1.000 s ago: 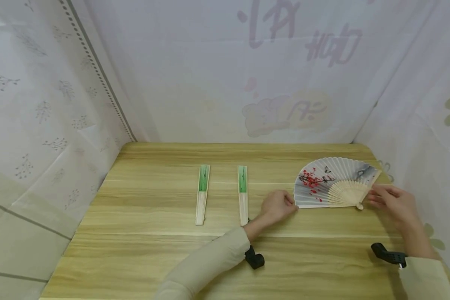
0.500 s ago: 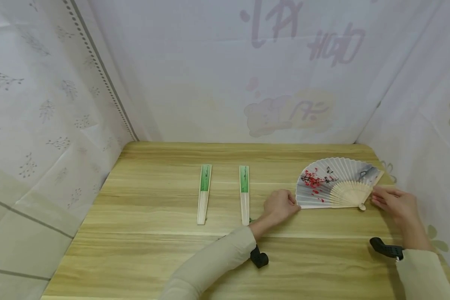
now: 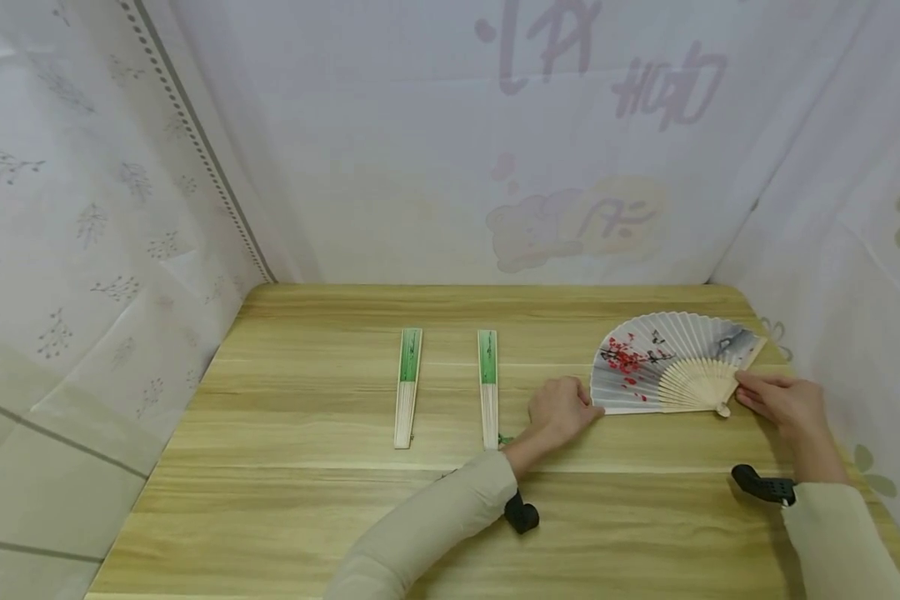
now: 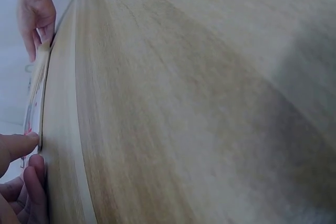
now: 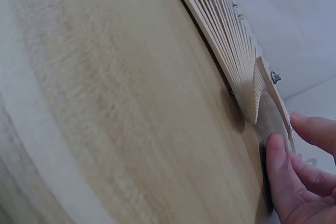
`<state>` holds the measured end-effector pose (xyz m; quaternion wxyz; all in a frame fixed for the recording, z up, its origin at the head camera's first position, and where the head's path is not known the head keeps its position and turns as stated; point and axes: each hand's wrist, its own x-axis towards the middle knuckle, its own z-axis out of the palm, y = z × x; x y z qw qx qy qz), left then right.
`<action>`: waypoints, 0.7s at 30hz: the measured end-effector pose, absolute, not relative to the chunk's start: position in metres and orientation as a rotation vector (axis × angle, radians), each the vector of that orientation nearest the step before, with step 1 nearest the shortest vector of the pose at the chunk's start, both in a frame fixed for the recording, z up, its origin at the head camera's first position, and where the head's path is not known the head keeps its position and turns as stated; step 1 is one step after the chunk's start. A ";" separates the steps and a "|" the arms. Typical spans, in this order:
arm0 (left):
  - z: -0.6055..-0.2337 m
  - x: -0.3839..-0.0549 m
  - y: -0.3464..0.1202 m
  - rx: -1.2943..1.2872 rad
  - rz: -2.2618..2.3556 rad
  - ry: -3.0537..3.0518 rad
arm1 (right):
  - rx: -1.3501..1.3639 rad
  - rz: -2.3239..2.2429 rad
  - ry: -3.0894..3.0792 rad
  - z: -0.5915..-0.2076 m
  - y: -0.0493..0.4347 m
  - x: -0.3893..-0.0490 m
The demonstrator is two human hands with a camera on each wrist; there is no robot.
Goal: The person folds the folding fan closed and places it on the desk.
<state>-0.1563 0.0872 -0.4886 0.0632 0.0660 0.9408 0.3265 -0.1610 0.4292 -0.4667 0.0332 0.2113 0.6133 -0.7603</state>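
Observation:
A spread folding fan [image 3: 637, 358], grey-white with red blossoms and pale wooden ribs, lies at the right of the table in the head view. My left hand [image 3: 560, 411] pinches its left end stick near the lower outer corner; the left wrist view shows the fingertips [image 4: 32, 140] at that edge. On the opposite side, my right hand [image 3: 787, 408] pinches the right end stick a little above the pivot. In the right wrist view that stick runs between thumb [image 5: 278, 161] and index finger. The ribs [image 5: 220, 35] fan out from the pivot there.
Two folded fans with green upper parts, a left one [image 3: 408, 387] and a right one [image 3: 487, 387], lie upright on the wooden table [image 3: 307, 500]. A green tassel [image 3: 505, 439] shows beside the right one. Patterned curtains [image 3: 390, 167] hang behind and at both sides.
My right hand has shifted slightly left and up, its fingers closing on the right end stick. The left hand stays at the left edge, and the fan lies nearly where it was.

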 end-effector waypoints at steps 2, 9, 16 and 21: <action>-0.488 -0.156 0.087 0.196 0.969 2.853 | 0.670 -2.326 1.900 -0.465 0.428 -0.162; -0.487 -0.156 0.087 0.187 0.924 2.867 | 0.704 -2.283 1.954 -0.465 0.427 -0.163; -0.488 -0.155 0.086 0.221 0.908 2.864 | 0.686 -2.240 1.974 -0.468 0.428 -0.163; -0.486 -0.155 0.085 0.242 0.913 2.833 | 0.685 -2.253 1.947 -0.470 0.430 -0.164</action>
